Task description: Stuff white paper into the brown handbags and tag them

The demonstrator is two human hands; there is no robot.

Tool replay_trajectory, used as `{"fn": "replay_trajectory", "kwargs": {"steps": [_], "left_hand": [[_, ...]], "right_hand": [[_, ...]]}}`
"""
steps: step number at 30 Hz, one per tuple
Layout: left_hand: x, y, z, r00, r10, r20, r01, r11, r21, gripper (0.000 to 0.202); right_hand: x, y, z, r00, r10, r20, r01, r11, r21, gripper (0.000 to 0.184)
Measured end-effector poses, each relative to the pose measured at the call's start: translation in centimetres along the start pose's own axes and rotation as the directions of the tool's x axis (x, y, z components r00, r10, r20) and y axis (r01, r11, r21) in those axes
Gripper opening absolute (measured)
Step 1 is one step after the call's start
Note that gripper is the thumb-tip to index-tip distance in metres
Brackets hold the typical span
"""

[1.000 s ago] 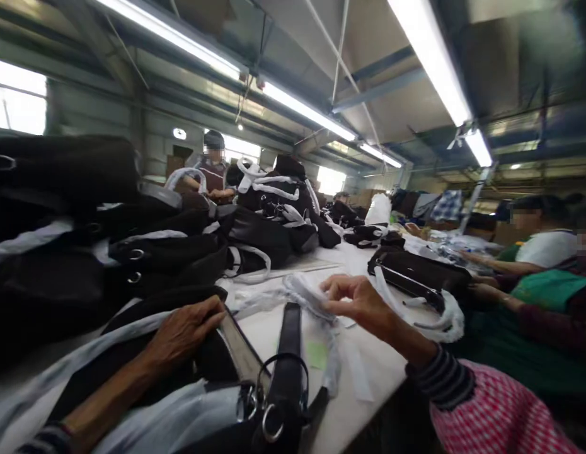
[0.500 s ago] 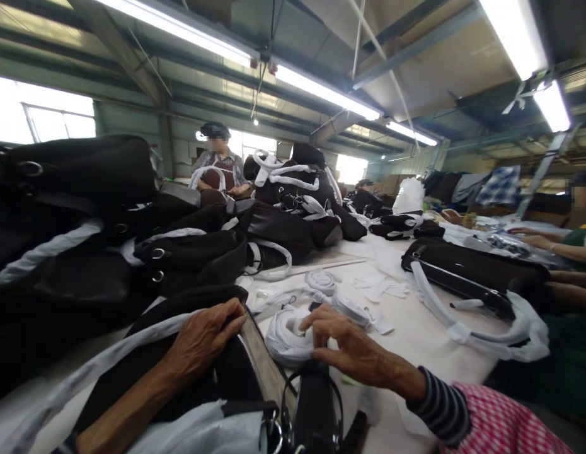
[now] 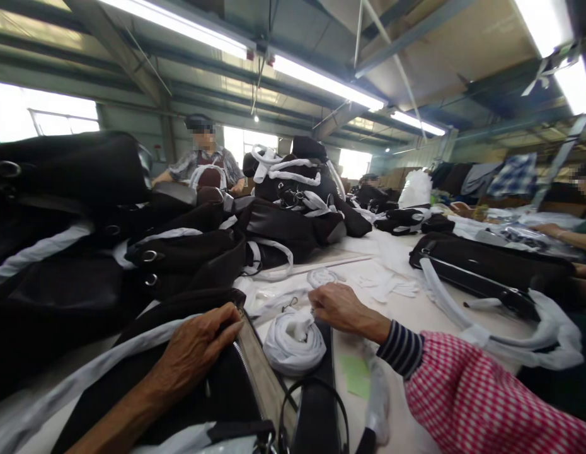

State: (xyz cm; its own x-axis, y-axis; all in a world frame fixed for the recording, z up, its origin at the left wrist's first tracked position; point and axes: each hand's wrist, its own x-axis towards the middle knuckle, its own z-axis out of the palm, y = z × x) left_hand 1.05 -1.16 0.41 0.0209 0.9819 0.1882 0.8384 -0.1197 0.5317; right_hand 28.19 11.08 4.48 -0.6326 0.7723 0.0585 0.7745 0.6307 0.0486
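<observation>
My left hand point(image 3: 205, 340) is closed on the edge of an open black bag point(image 3: 179, 391) whose zipper runs along its beige-lined mouth. A white-wrapped handle point(image 3: 146, 340) passes under that wrist. My right hand point(image 3: 343, 309) has its fingers closed just beyond a coiled strap in white wrapping point(image 3: 293, 343); what is between the fingertips is hidden. A black strap piece point(image 3: 316, 410) lies below the coil, with a thin black loop over it. Beside it lies a pale green slip of paper point(image 3: 355, 376).
Black bags are piled high on the left point(image 3: 66, 170) and at the back point(image 3: 293, 221). Another black bag point(image 3: 491, 265) with wrapped handles lies on the table point(image 3: 392, 340) at right. Scraps of white wrapping point(image 3: 387, 280) lie mid-table. Co-workers stand across and at right.
My right hand has moved up and away from the coil's centre, and its fingers have closed. The coil and the green slip now show more fully. My left hand stays on the bag's edge.
</observation>
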Motion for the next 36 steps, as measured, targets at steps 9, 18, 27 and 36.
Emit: {"fn": "replay_trajectory", "kwargs": {"steps": [9,18,27,36], "left_hand": [[-0.1,0.3,-0.1,1.000,0.006,-0.006,-0.006,1.000,-0.015,0.029],[0.0,0.2,0.0,0.999,0.026,-0.034,-0.026,0.999,-0.018,0.027],[0.0,0.2,0.0,0.999,0.028,-0.032,-0.028,1.000,-0.002,0.028],[0.0,0.2,0.0,0.999,0.022,-0.031,-0.022,1.000,0.006,0.029]], "right_hand": [[0.7,-0.2,0.1,1.000,-0.009,0.028,0.009,1.000,-0.006,0.012],[1.5,-1.0,0.1,1.000,-0.014,0.008,0.014,0.997,0.074,0.010],[2.2,-0.4,0.4,0.998,-0.063,0.005,0.059,0.959,0.276,0.009],[4.1,-1.4,3.2,0.993,-0.105,-0.046,0.115,0.907,0.405,0.021]]}}
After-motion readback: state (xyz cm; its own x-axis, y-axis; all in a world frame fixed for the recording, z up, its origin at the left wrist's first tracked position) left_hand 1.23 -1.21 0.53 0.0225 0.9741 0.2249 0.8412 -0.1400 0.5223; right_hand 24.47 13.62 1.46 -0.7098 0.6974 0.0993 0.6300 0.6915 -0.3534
